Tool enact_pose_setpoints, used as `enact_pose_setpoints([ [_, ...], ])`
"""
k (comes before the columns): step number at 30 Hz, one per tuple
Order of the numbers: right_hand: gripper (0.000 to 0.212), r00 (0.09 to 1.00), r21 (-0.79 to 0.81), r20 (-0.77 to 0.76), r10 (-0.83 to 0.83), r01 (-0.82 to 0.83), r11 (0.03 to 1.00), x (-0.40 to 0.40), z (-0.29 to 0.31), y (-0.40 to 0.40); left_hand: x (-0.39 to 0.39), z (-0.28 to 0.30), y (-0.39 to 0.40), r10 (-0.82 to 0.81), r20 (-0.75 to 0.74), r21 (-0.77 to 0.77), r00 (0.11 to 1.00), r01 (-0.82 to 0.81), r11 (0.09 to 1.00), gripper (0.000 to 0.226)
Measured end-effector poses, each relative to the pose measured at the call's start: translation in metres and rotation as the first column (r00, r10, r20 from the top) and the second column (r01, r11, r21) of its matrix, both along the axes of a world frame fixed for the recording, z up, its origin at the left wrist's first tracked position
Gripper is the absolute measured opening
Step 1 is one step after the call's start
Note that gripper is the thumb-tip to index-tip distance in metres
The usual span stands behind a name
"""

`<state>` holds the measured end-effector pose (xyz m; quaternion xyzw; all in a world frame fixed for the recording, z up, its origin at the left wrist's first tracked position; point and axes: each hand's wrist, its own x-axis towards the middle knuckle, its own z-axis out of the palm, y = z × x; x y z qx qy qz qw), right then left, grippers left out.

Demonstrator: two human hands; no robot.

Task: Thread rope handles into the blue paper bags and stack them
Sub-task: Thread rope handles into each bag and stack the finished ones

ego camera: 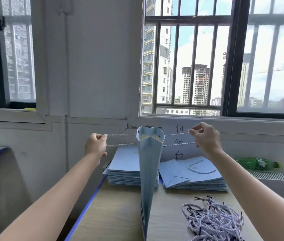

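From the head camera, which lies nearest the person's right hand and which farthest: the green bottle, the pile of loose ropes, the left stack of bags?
1. Green bottle, to the right hand's right, by the wall.
2. Pile of loose ropes, below it on the table's near edge.
3. Left stack of bags, across behind the held bag.

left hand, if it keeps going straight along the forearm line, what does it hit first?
Nothing on the table, probably. The left hand, gripping the rope handles, points up and away toward the wall below the window; the way there looks free, though depth is unclear.
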<state>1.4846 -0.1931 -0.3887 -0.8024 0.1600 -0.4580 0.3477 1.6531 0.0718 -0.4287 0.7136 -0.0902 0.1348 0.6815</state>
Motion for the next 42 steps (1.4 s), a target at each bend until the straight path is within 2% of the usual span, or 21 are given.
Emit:
enact_pose_setpoints([
  [4,0.006,0.995,-0.035,-0.068,-0.068,0.066,0.997,0.001,-0.036,-0.011,-0.009,-0.025,-0.007,-0.082,-0.103,0.101,0.991,0.092,0.991,0.02],
  [8,0.012,0.994,-0.077,-0.096,-0.054,0.047,0.996,0.007,-0.088,0.001,-0.034,-0.063,-0.023,-0.231,-0.234,0.089,0.944,0.258,0.962,0.022],
  [13,0.03,0.997,-0.091,-0.066,0.042,-0.048,0.995,0.018,-0.117,0.033,-0.053,-0.071,-0.044,-0.332,-0.271,0.022,0.903,0.351,0.936,0.02],
  [15,0.035,0.991,-0.081,-0.107,0.078,-0.087,0.993,0.021,-0.119,0.038,-0.055,-0.07,-0.047,-0.347,-0.279,0.007,0.896,0.363,0.932,0.021],
  [18,0.031,0.96,-0.016,-0.193,0.205,-0.212,0.977,0.019,-0.114,0.041,-0.052,-0.072,-0.043,-0.346,-0.292,0.013,0.892,0.365,0.931,0.023],
  [21,0.022,0.939,-0.012,-0.224,0.262,-0.271,0.963,0.013,-0.097,0.044,-0.049,-0.067,-0.036,-0.335,-0.169,0.006,0.927,0.341,0.94,0.012],
  [23,0.028,0.947,-0.008,-0.12,0.299,-0.302,0.953,0.005,-0.081,0.049,-0.054,-0.056,-0.031,-0.295,0.02,-0.062,0.955,0.296,0.953,0.007],
  [24,0.032,0.928,0.024,-0.049,0.371,-0.37,0.929,-0.001,-0.071,0.053,-0.06,-0.049,-0.031,-0.303,0.114,-0.118,0.946,0.316,0.941,0.008],
  [26,0.039,0.82,0.104,0.016,0.572,-0.571,0.814,-0.015,-0.055,0.066,-0.079,-0.035,-0.032,-0.374,0.254,-0.175,0.892,0.422,0.889,0.012],
  [28,0.053,0.728,0.113,-0.104,0.678,-0.669,0.735,-0.023,-0.044,0.082,-0.097,-0.028,-0.038,-0.456,0.337,-0.081,0.824,0.508,0.858,0.007],
  [29,0.056,0.731,0.075,-0.178,0.658,-0.657,0.75,-0.024,-0.043,0.089,-0.105,-0.028,-0.041,-0.509,0.354,-0.007,0.785,0.546,0.838,0.005],
  [30,0.053,0.776,0.005,-0.22,0.591,-0.605,0.796,-0.022,-0.043,0.094,-0.11,-0.03,-0.045,-0.55,0.361,0.062,0.753,0.569,0.82,0.009],
  [32,0.029,0.887,-0.058,-0.115,0.446,-0.455,0.889,-0.018,-0.041,0.098,-0.117,-0.029,-0.05,-0.554,0.375,0.121,0.743,0.553,0.824,0.008],
  [34,0.021,0.91,0.041,0.055,0.411,-0.414,0.91,-0.016,-0.042,0.09,-0.118,-0.026,-0.05,-0.464,0.423,0.112,0.778,0.463,0.879,0.023],
  [36,0.016,0.882,0.194,0.18,0.436,-0.466,0.863,-0.017,-0.043,0.076,-0.114,-0.022,-0.044,-0.36,0.44,0.093,0.822,0.357,0.929,0.026],
  [38,0.008,0.853,0.318,0.237,0.466,-0.521,0.792,-0.017,-0.048,0.063,-0.106,-0.024,-0.037,-0.302,0.438,0.114,0.847,0.281,0.953,0.025],
  [40,0.028,0.86,0.408,0.189,0.474,-0.507,0.759,-0.008,-0.067,0.048,-0.097,-0.034,-0.032,-0.303,0.414,0.155,0.858,0.261,0.953,0.027],
  [42,0.046,0.893,0.495,0.024,0.45,-0.401,0.77,0.003,-0.094,0.035,-0.088,-0.053,-0.032,-0.317,0.362,0.3,0.877,0.212,0.93,0.023],
])
